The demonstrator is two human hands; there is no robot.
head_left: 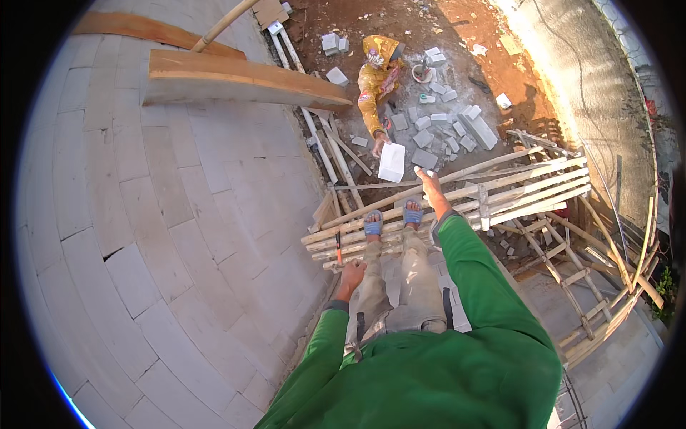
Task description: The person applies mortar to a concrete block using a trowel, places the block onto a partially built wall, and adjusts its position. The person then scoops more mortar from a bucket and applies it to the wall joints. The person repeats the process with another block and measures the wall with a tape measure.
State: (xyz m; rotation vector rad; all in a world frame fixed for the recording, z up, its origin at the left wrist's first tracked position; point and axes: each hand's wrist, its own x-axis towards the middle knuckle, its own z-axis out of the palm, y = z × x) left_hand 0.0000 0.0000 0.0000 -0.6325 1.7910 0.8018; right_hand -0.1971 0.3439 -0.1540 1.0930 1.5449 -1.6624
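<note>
My right hand [430, 187] reaches forward and down, fingers stretched out and holding nothing, a short gap from a white block [391, 163]. A person in yellow [376, 79] below holds that block up from its far left corner with one hand [380, 141]. My left hand [350, 277] is low beside the wall, its fingers curled closed at the lower end of a slim tool with an orange and black handle [339, 247]. The tool's far end is too small to make out.
I stand in sandals on a bamboo pole platform [514, 187]. A pale block wall [164, 236] rises at the left, with a wooden board [250, 80] jutting from it. Grey blocks [425, 136] and a bucket [422, 73] lie below. A bamboo ladder [572, 279] leans at the right.
</note>
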